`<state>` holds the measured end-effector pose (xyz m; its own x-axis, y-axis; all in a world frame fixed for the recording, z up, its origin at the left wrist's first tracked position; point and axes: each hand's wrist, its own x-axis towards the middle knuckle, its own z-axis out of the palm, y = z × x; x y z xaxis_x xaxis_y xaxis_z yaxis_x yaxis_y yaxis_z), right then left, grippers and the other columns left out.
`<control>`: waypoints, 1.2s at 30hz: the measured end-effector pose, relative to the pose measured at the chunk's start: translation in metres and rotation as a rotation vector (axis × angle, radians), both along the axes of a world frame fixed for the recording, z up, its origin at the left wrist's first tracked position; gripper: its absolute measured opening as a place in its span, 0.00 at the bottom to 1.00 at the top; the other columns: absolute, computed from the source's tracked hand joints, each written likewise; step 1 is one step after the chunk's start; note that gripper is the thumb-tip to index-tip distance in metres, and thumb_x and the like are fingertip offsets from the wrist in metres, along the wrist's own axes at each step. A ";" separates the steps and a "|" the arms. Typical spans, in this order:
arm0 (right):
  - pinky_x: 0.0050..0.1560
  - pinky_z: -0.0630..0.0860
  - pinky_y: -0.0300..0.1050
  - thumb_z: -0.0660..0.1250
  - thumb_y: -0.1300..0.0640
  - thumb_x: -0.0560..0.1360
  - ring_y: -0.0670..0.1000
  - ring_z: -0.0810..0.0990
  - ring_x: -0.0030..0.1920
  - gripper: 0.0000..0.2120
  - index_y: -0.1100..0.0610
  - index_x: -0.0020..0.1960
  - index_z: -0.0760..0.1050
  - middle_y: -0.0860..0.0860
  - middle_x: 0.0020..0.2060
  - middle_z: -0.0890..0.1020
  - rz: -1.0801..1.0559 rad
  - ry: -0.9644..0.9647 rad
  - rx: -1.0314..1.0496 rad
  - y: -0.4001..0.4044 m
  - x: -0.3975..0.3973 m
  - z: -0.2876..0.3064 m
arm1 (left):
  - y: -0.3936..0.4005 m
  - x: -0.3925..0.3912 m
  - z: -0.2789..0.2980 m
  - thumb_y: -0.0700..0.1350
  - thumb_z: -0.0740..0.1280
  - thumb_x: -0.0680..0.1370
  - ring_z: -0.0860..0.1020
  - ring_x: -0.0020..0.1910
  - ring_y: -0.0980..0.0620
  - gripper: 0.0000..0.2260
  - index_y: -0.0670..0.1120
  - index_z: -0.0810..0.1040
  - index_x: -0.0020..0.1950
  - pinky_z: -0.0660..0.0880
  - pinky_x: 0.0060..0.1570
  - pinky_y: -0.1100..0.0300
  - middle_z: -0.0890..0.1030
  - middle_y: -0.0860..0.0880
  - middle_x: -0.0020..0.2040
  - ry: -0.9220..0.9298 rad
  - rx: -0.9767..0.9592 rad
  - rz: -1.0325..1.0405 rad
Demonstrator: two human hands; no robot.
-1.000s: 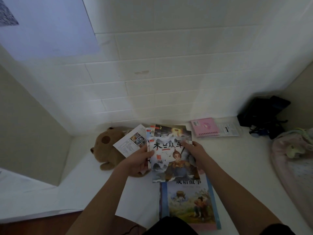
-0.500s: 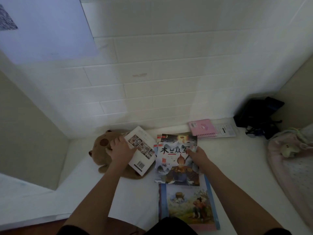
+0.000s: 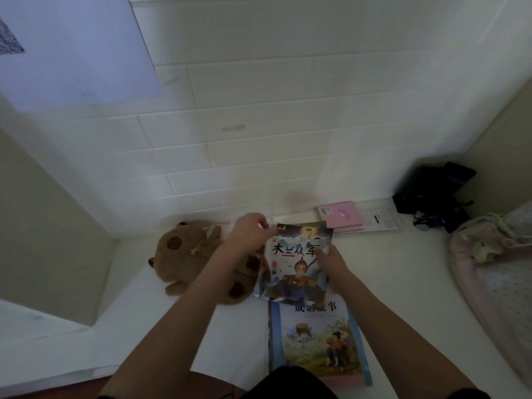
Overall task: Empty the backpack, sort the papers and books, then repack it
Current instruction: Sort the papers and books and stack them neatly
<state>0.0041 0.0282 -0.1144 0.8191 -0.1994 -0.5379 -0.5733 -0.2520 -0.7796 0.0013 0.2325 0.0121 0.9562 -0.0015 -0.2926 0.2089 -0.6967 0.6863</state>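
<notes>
Fingers of both hands pinch my storybook stack [image 3: 296,263].
Left hand [image 3: 250,232] grips its top-left corner, right hand [image 3: 331,262] its right edge.

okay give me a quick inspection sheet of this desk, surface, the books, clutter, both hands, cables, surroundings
Surface: white tabletop, partly covered.
Job's things: warrior-cover book overlaps blue-bordered book; pink notebook at the wall; brown plush backpack lying left.
Clutter: clear packet beside the notebook.
Hands: left hand pinches the warrior-cover book's top corner; right hand holds its right edge.
Cables: dark cords by black device.
Surroundings: tiled wall; pink bedding right.
</notes>
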 end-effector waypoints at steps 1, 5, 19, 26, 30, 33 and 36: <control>0.59 0.75 0.59 0.59 0.35 0.74 0.61 0.74 0.61 0.34 0.59 0.69 0.66 0.61 0.62 0.73 -0.023 0.026 0.038 -0.007 0.009 -0.023 | -0.015 -0.005 -0.004 0.46 0.67 0.76 0.79 0.37 0.51 0.07 0.43 0.74 0.45 0.76 0.34 0.61 0.77 0.49 0.40 -0.016 0.010 -0.010; 0.59 0.73 0.50 0.55 0.35 0.75 0.58 0.72 0.64 0.35 0.63 0.68 0.69 0.60 0.63 0.73 -0.278 0.124 0.367 0.014 0.011 0.009 | -0.070 -0.030 -0.031 0.46 0.65 0.75 0.77 0.45 0.47 0.08 0.42 0.73 0.48 0.72 0.42 0.57 0.76 0.45 0.43 -0.059 0.154 -0.092; 0.52 0.80 0.53 0.66 0.56 0.77 0.56 0.83 0.51 0.14 0.61 0.60 0.75 0.56 0.50 0.84 0.022 -0.069 0.469 -0.010 -0.025 0.021 | -0.023 -0.012 -0.057 0.47 0.72 0.73 0.73 0.58 0.50 0.27 0.41 0.66 0.67 0.71 0.56 0.59 0.73 0.47 0.60 -0.255 -0.110 0.253; 0.57 0.77 0.58 0.66 0.54 0.76 0.59 0.81 0.55 0.16 0.63 0.59 0.76 0.58 0.55 0.82 0.170 -0.179 0.480 -0.035 -0.023 0.074 | -0.014 -0.003 -0.050 0.42 0.75 0.70 0.82 0.46 0.47 0.06 0.45 0.80 0.44 0.78 0.40 0.63 0.84 0.47 0.44 0.069 -0.579 0.102; 0.55 0.77 0.46 0.68 0.56 0.75 0.54 0.81 0.56 0.13 0.58 0.58 0.78 0.54 0.54 0.83 0.239 -0.244 0.357 -0.046 -0.032 0.082 | -0.020 -0.015 -0.057 0.41 0.77 0.66 0.83 0.47 0.47 0.09 0.48 0.81 0.43 0.79 0.49 0.53 0.84 0.47 0.45 0.037 -0.519 -0.122; 0.51 0.74 0.37 0.64 0.55 0.77 0.46 0.79 0.54 0.08 0.49 0.56 0.75 0.45 0.53 0.80 0.178 -0.243 0.368 -0.046 -0.041 0.082 | -0.020 -0.024 -0.056 0.42 0.78 0.65 0.83 0.49 0.47 0.13 0.45 0.83 0.49 0.78 0.55 0.49 0.85 0.46 0.48 0.048 -0.535 -0.207; 0.49 0.78 0.40 0.55 0.46 0.79 0.48 0.80 0.54 0.14 0.49 0.55 0.77 0.47 0.53 0.81 0.092 -0.264 0.476 -0.041 -0.045 0.086 | -0.027 -0.025 -0.041 0.55 0.75 0.64 0.82 0.50 0.45 0.18 0.49 0.82 0.50 0.79 0.53 0.50 0.84 0.45 0.49 0.031 -0.601 -0.130</control>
